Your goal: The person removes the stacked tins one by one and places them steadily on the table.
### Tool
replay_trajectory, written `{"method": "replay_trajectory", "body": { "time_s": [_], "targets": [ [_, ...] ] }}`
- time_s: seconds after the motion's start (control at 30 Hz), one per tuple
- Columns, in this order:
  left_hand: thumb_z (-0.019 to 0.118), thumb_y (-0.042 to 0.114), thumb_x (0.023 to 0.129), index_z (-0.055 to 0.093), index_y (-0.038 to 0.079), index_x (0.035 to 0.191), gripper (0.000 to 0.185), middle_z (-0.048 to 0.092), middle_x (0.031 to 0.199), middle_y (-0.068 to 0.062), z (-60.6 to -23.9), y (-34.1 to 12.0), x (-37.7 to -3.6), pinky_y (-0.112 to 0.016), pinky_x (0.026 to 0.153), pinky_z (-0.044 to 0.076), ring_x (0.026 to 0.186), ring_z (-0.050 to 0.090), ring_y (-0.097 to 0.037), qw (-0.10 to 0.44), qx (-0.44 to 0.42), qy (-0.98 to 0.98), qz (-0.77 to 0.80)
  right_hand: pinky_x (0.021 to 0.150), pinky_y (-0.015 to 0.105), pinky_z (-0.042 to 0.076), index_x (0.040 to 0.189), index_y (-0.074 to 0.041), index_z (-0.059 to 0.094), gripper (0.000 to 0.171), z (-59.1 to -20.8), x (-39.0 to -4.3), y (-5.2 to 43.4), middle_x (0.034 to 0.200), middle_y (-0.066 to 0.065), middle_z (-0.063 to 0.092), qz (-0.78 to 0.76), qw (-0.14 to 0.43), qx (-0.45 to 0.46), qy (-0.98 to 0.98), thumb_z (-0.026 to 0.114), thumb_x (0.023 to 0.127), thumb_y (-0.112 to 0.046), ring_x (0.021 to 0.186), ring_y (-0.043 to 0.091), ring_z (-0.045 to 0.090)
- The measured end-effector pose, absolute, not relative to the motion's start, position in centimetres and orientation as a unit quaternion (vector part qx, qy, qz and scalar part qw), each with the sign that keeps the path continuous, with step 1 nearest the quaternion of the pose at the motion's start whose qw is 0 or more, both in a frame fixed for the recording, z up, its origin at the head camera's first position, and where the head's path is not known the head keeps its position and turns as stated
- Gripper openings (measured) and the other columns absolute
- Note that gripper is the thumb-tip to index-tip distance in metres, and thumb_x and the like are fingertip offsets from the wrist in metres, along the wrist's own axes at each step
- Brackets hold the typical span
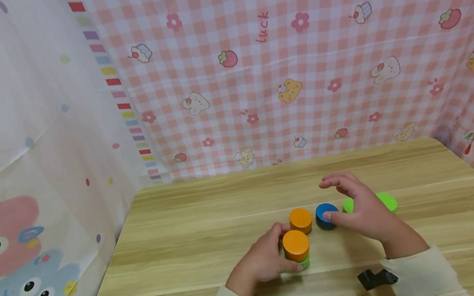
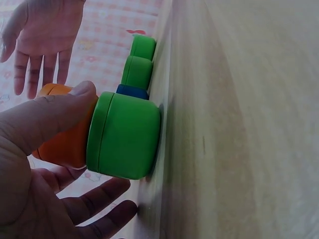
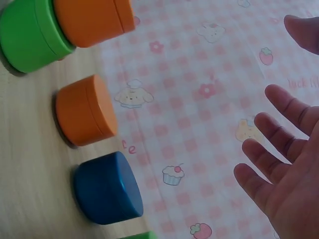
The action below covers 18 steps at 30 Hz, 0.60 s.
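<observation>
Smooth round blocks handled on a wood-grain table

An orange cylinder stacked on a green cylinder is pinched by the left hand, near the table's front edge. The right hand is held spread over a blue cylinder; a second orange cylinder stands beside it.

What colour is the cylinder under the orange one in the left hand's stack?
Green; the left wrist view shows it best.
</observation>
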<state>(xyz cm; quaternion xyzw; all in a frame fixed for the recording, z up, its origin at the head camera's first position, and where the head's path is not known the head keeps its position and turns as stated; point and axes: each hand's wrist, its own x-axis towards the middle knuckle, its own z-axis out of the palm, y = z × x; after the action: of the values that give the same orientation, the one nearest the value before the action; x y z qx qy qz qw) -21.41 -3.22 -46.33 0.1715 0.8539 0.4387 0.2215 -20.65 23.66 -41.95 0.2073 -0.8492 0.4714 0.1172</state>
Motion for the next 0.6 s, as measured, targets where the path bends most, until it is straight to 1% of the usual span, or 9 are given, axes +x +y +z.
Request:
{"method": "replay_trajectory", "body": {
  "time_s": [0.03,0.07,0.13,0.23,0.37,0.6],
  "targets": [
    [0.097,0.02,0.076,0.054,0.023,0.135,0.072,0.063,0.139,-0.001,-46.3,-3.2,-21.4,-0.06,0.119,0.036,0.129,0.057,-0.027,0.221,0.172,0.856,0.435,0.117,0.035,0.04,0.132,-0.01,0.062,0.048,-42.0,-20.7,23.6,0.144,0.009,0.053,0.472,0.113,0.207,-0.85,0.084,0.089,-0.011,0.134,0.02,0.046],
    [0.097,0.021,0.076,0.054,0.023,0.135,0.072,0.063,0.139,-0.001,-46.4,-3.2,-21.4,-0.06,0.118,0.036,0.128,0.057,-0.027,0.221,0.172,0.858,0.431,0.118,0.04,0.04,0.132,-0.011,0.062,0.048,-42.0,-20.7,23.5,0.144,0.008,0.053,0.472,0.109,0.208,-0.85,0.084,0.09,-0.012,0.135,0.022,0.046],
    [0.097,0.021,0.076,0.054,0.023,0.134,0.072,0.063,0.137,-0.001,-46.4,-3.2,-21.4,-0.06,0.117,0.037,0.127,0.058,-0.027,0.22,0.173,0.861,0.424,0.118,0.055,0.039,0.132,-0.01,0.062,0.048,-42.1,-20.8,23.4,0.145,0.008,0.052,0.473,0.101,0.208,-0.85,0.084,0.09,-0.012,0.136,0.026,0.046],
    [0.097,0.022,0.076,0.055,0.023,0.133,0.071,0.065,0.134,0.0,-46.5,-3.2,-21.5,-0.059,0.115,0.039,0.124,0.058,-0.026,0.217,0.178,0.867,0.411,0.115,0.068,0.036,0.132,-0.01,0.061,0.048,-42.2,-20.8,23.1,0.145,0.009,0.051,0.477,0.093,0.214,-0.848,0.085,0.089,-0.013,0.137,0.032,0.045],
    [0.097,0.025,0.076,0.055,0.023,0.131,0.07,0.066,0.129,0.003,-46.6,-3.2,-21.5,-0.057,0.112,0.041,0.119,0.059,-0.023,0.212,0.182,0.875,0.394,0.114,0.073,0.033,0.131,-0.011,0.061,0.048,-42.3,-20.7,22.6,0.146,0.01,0.051,0.478,0.081,0.224,-0.845,0.085,0.09,-0.015,0.138,0.036,0.045],
    [0.097,0.027,0.076,0.056,0.023,0.131,0.069,0.066,0.126,0.004,-46.8,-3.2,-21.6,-0.056,0.109,0.042,0.113,0.058,-0.022,0.207,0.187,0.884,0.375,0.111,0.076,0.036,0.129,-0.012,0.062,0.047,-42.7,-20.6,21.8,0.145,0.011,0.052,0.475,0.08,0.239,-0.843,0.085,0.088,-0.013,0.135,0.038,0.048]
  ]
}}
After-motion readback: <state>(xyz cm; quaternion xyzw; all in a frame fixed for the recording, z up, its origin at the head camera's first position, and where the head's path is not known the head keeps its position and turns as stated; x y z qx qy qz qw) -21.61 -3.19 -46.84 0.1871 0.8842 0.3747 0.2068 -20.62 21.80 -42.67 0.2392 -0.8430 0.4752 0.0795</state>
